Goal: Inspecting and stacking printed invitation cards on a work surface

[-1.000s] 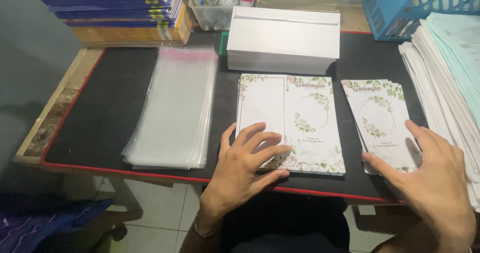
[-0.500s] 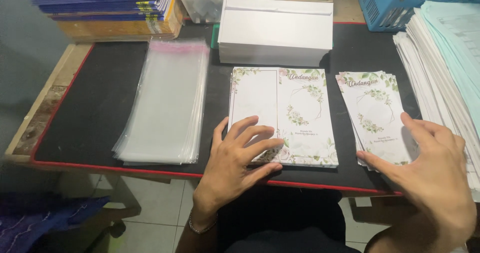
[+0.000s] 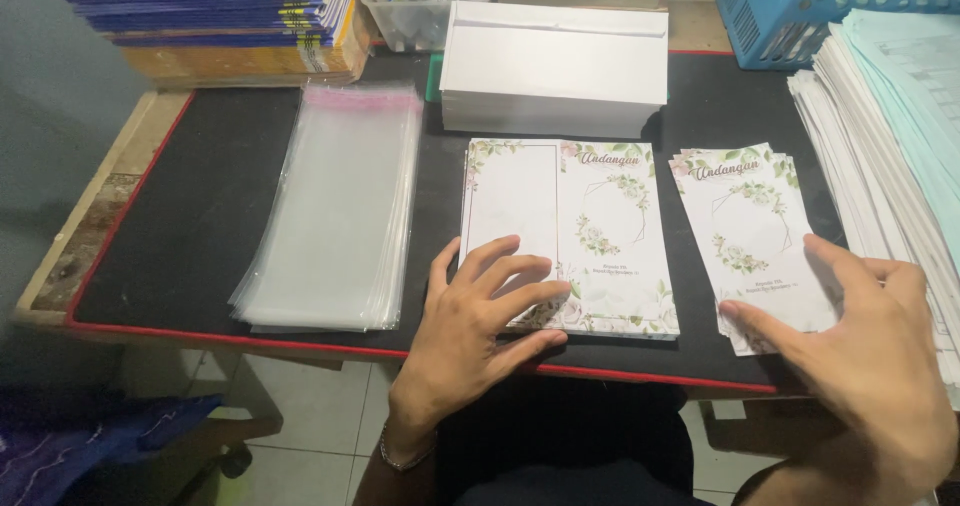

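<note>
Floral cards (image 3: 568, 236) lie as an unfolded stack on the black mat of the bench (image 3: 200, 206), right in front of the white box (image 3: 555, 66). Your left hand (image 3: 475, 331) rests flat and open on the stack's near left corner, fingers spread, gripping nothing. Since a second ago it has hardly moved; only your head has shifted, so the stack stays pinned as it was. Right of that stack, the folded cards (image 3: 750, 226) sit in a slightly fanned pile, and your right hand (image 3: 860, 346) has slid a little nearer to it, open, fingertips touching its near edge. Left of the floral cards, well apart, lie the clear sleeves (image 3: 335, 206), untouched. Nothing is lifted yet.
</note>
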